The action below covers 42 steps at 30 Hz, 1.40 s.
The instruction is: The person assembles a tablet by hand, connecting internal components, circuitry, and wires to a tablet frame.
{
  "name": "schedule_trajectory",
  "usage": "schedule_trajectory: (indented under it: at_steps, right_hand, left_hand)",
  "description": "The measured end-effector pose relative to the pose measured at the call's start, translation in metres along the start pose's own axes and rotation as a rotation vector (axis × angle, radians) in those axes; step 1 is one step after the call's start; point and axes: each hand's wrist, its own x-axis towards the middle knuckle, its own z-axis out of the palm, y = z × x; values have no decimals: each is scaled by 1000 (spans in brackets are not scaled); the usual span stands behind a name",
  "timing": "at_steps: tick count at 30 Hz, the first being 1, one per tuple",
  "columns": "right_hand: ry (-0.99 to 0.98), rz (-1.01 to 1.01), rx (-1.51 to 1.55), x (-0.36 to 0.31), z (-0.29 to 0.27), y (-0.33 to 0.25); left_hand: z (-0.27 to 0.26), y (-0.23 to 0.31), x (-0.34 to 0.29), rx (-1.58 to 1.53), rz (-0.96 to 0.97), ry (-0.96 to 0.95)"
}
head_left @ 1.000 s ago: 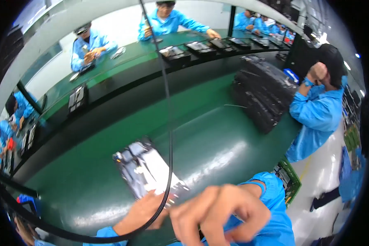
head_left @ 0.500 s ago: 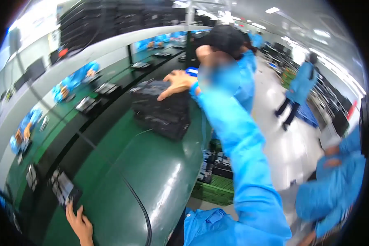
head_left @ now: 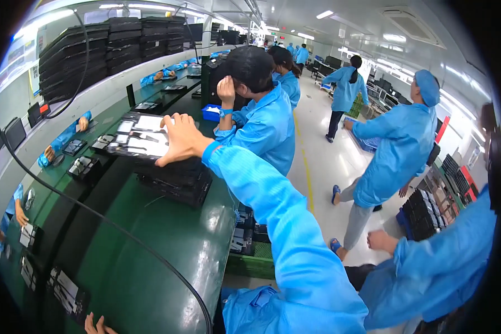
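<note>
My right hand [head_left: 182, 138], at the end of my outstretched blue sleeve, grips the near edge of a black tray [head_left: 117, 146] with white and dark flat parts in it. The thumb lies below and the fingers on top. Below that tray stands a stack of black trays [head_left: 175, 186] on the green bench. At the lower edge only the fingers of my left hand [head_left: 97, 324] show, spread and holding nothing visible. Closest to them lies another black tray with light flat parts [head_left: 67, 292].
A black cable [head_left: 125, 236] hangs across the view over the green bench [head_left: 150, 250]. Tall stacks of black trays [head_left: 75, 58] fill the shelf. A co-worker [head_left: 259, 111] sits beyond the stack. Another person [head_left: 395, 139] walks in the aisle. Green crates [head_left: 250, 266] stand below the bench edge.
My right hand has gone from over the stack to gripping a filled tray, held above it. The view has shifted; my left hand now sits lower, mostly out of the picture.
</note>
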Motion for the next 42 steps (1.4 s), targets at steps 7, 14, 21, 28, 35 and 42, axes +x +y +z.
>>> schedule_trajectory:
  at_steps: [7,14,21,28,35,42]
  right_hand:
    - [-24,-168,353,-151,4,-191]
    - [-515,22,437,-262,47,-303]
    - [-1114,-3,414,-226,-23,-327]
    - [-404,-470,650,-208,85,-334]
    - [-521,-463,1049,-203,134,-317]
    - [-478,-445,1036,-197,129,-316]
  left_hand:
    - [4,111,1,-82,-117,37]
    - [48,89,-41,-422,-364,56]
    - [48,63,-38,-162,-346,-166]
    - [40,79,-15,-243,-496,-237]
    - [42,82,-22,-138,-489,-155]
    - [46,81,-29,-171,-413,-184]
